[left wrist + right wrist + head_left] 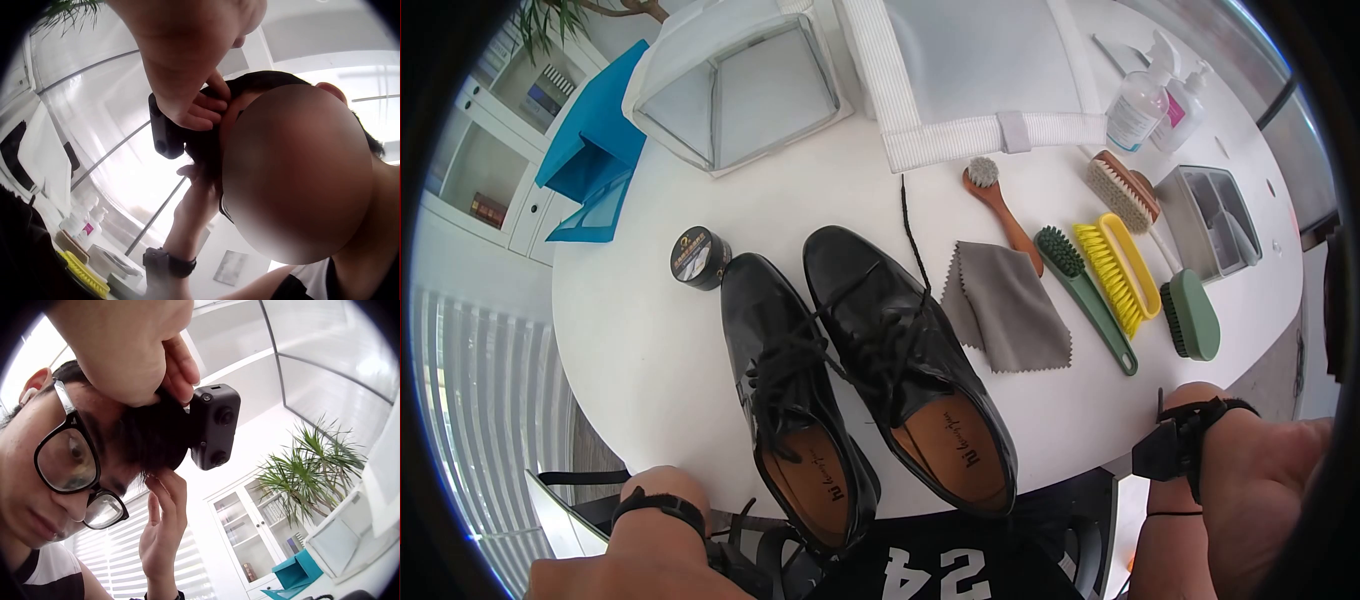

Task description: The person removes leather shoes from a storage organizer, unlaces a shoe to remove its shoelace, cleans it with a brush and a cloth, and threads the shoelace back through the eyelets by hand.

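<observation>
Raised beside the black camera (215, 428), upper centre of the right-wrist view: right hand (134, 350) above, left hand (164, 525) below; cannot tell whether clamped on it. At head-view centre: black shoes (885, 335).

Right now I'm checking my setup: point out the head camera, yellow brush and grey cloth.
Head camera (220, 435), right wrist view: body between the lenses.
Yellow brush (1110, 275), head view: bristles.
Grey cloth (1014, 314), head view: middle of its surface.
</observation>
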Tool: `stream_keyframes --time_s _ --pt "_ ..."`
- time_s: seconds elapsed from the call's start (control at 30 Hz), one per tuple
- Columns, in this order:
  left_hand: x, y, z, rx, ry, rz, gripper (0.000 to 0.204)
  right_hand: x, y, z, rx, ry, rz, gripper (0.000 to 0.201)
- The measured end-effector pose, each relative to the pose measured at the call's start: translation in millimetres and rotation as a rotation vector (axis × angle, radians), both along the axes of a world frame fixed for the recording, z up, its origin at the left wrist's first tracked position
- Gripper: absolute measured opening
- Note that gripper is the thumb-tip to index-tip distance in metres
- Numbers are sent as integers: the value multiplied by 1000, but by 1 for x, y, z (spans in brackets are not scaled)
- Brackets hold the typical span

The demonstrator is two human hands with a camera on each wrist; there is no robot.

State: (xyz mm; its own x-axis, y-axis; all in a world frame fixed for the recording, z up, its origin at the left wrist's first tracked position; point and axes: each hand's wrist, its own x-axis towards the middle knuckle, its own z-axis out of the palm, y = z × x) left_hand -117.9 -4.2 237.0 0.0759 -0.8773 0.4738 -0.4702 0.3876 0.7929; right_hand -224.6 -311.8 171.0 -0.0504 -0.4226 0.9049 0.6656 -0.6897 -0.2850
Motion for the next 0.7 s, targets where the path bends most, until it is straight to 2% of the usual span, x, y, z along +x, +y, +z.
stream_keyframes --time_s 0.4,0.47,0.5,0.7 --pt "8 -8 1 1 13 11 48 -17 -27 -15 39 0 -23 41" --pt "8 -6 1 -2 13 12 48 -5 -3 -12 42 -2 -28 41" --pt "8 -8 1 -3 13 11 48 -13 -21 -16 44 -3 -31 41" --pt "10 -11 3 -15 12 17 47 -15 -17 -17 51 -11 -43 41"
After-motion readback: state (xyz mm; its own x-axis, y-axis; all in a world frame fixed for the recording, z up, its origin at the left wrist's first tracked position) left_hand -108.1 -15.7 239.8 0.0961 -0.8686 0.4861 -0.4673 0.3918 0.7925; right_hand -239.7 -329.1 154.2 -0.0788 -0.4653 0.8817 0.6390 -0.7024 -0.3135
